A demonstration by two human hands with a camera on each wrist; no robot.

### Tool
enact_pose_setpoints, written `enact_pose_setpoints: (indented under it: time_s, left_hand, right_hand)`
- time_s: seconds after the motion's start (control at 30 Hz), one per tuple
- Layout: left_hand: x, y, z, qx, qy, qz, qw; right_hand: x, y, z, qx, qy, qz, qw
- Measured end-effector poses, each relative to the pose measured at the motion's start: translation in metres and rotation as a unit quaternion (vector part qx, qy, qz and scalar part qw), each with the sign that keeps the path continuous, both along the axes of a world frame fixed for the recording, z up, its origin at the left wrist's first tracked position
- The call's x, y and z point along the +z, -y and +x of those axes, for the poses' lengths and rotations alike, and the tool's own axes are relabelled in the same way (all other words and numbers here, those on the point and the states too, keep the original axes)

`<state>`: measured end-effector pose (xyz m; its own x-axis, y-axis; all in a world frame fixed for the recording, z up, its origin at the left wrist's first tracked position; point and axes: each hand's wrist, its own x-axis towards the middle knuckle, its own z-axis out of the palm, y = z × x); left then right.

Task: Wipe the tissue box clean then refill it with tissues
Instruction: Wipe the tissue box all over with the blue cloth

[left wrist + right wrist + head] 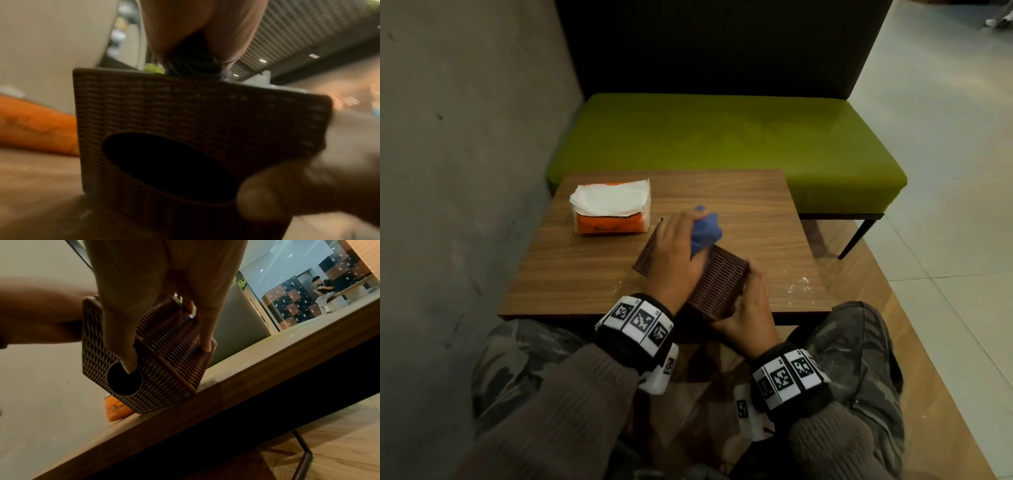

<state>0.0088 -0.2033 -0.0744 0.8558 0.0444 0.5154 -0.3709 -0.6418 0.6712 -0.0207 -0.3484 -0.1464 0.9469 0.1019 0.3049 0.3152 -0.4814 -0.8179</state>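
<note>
A brown woven tissue box lies tilted at the near edge of the wooden table. My left hand grips a bunched blue cloth and presses it onto the box's upper face. A ribbed brown panel sticks up left of that hand. My right hand grips the box from its near right side. In the right wrist view one of its fingers reaches the round opening of the box. The left wrist view shows the box with its dark oval opening. An orange tissue pack with white tissues on top lies at the back left.
A green bench with a dark back stands behind the table. A concrete wall runs along the left. White specks lie on the table near its right front corner. My knees sit under the near edge; tiled floor lies to the right.
</note>
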Motion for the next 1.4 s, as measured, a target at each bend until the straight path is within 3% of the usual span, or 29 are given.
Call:
enact_pose_setpoints:
  time_s: [0.07,0.2,0.27,0.33,0.4,0.43,0.57,0.73,0.9,1.07,1.23,1.3,1.4]
  left_hand:
    - [0.000,0.002,-0.003,0.033,-0.004,-0.013,0.999]
    - [-0.009,0.003,-0.036,-0.163,0.065,0.087,0.981]
    - [-0.009,-0.012,-0.025,-0.130,0.040,0.086,0.987]
    - [-0.006,-0.029,-0.002,0.000,-0.012,0.008,1.000]
    - [-0.005,-0.039,0.012,0.078,-0.028,-0.069,0.994]
    - [-0.006,-0.039,0.011,0.072,-0.016,-0.059,0.996]
    - [-0.012,-0.043,-0.007,-0.088,0.035,0.047,0.994]
    - [-0.009,-0.048,0.011,0.054,-0.027,-0.112,0.992]
    - [-0.017,-0.046,-0.013,-0.081,0.009,0.004,0.997]
    - [-0.018,-0.050,-0.003,0.017,-0.010,-0.093,0.995]
    - [-0.037,-0.050,-0.046,-0.130,0.033,0.057,0.989]
    - [-0.035,-0.055,-0.038,-0.097,0.016,0.032,0.995]
    - [-0.023,-0.052,-0.019,0.059,-0.033,-0.077,0.995]
  right_hand:
    - [0.000,0.001,0.000,0.003,0.002,0.000,1.000]
    - [-0.001,0.004,0.000,0.015,0.000,0.025,1.000]
    - [0.000,0.004,0.000,0.014,-0.002,0.009,1.000]
    - [0.000,0.004,-0.001,0.007,-0.010,-0.005,1.000]
    - [0.001,0.003,-0.001,0.002,-0.006,-0.011,1.000]
    - [0.002,0.002,-0.002,0.001,-0.004,-0.012,1.000]
    - [0.002,0.004,-0.003,0.004,-0.003,0.000,1.000]
    - [0.003,0.002,-0.003,-0.001,-0.001,-0.011,1.000]
    - [0.003,0.005,-0.003,-0.006,-0.006,-0.017,1.000]
    - [0.008,0.002,-0.004,-0.012,-0.034,-0.021,0.999]
    - [0.011,0.003,-0.004,-0.003,-0.045,-0.013,0.999]
    - [0.009,-0.003,-0.004,-0.008,-0.053,-0.008,0.999]
    - [0.004,-0.001,-0.002,-0.023,-0.054,-0.008,0.998]
